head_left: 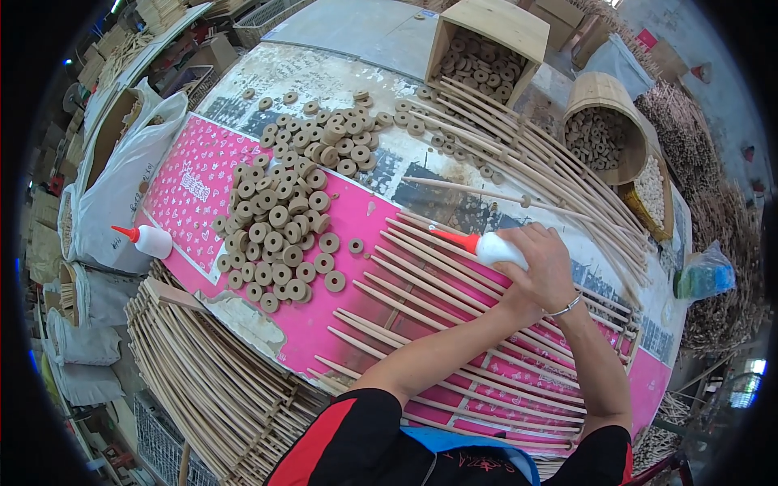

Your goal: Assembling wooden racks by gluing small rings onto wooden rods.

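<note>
My right hand (545, 263), with a bracelet at its wrist, is closed around a white squeeze bottle (496, 249). The bottle lies tilted, its red nozzle pointing left above a row of tapered wooden rods (421, 285). My left hand (525, 301) meets the right one just below the bottle; its fingers are mostly hidden, and what they touch cannot be made out. The rods lie side by side across the pink sheet, under my forearms. Left of their tips is a heap of wooden rings (279, 217), with one small ring (356, 245) apart from it.
Another white bottle (154, 241) with a red nozzle stands at the left edge. Beyond the rods lie more long rods (559, 182), a wooden box (496, 18) of rings and a tipped wooden barrel (604, 91). Stacked rods (198, 364) stand at the near left.
</note>
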`<state>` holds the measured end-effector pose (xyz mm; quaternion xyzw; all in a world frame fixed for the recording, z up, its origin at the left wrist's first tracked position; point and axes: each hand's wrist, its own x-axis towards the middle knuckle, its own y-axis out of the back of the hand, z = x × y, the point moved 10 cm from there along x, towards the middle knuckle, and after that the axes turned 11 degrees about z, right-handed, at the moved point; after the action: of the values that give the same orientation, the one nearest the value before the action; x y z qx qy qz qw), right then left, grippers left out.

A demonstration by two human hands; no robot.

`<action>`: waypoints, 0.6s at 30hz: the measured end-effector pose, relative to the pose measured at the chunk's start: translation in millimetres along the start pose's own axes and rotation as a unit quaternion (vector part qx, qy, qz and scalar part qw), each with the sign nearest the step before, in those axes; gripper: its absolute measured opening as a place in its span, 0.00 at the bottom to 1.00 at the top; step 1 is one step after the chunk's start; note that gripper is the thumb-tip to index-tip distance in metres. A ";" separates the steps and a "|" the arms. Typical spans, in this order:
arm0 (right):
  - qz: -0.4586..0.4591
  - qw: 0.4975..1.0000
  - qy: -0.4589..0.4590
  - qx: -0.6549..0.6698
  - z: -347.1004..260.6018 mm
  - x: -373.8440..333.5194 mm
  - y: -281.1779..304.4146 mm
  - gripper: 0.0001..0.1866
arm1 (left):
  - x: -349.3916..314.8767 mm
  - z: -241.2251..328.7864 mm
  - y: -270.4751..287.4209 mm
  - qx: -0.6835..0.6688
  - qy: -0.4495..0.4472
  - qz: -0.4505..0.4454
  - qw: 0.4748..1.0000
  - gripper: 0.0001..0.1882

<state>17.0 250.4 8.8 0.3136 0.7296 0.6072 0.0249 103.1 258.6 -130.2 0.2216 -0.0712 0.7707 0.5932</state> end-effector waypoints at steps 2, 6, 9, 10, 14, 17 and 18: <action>-0.007 1.000 0.010 0.004 -4.1 -0.6 -5.6 0.25 | -5.1 6.1 4.7 0.032 -0.026 0.003 0.999 0.26; -0.008 1.000 0.011 -0.001 1.2 -5.5 -11.3 0.24 | -1.9 14.7 0.6 0.041 0.020 -0.086 0.995 0.30; -0.012 1.000 0.014 0.004 -4.8 -1.7 -9.7 0.24 | -3.7 14.6 6.2 0.044 0.007 -0.062 0.997 0.29; -0.021 1.000 0.006 -0.002 -2.5 -3.2 -7.1 0.24 | 3.4 24.6 10.9 0.041 0.006 -0.065 0.997 0.29; -0.014 1.000 0.005 0.000 -5.0 -5.4 -0.1 0.24 | 13.7 26.4 11.1 0.021 0.106 -0.153 0.982 0.30; -0.017 1.000 0.011 0.006 -11.7 -6.4 -4.6 0.24 | 15.2 15.6 7.9 0.057 0.080 -0.130 0.987 0.30; -0.019 1.000 0.014 0.014 -13.3 -7.4 -9.3 0.24 | 14.7 12.9 5.8 0.070 0.072 -0.122 0.987 0.30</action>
<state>13.4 234.6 1.4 0.2913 0.7441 0.6009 0.0217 98.0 265.1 -111.6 0.2138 0.0532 0.7093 0.6696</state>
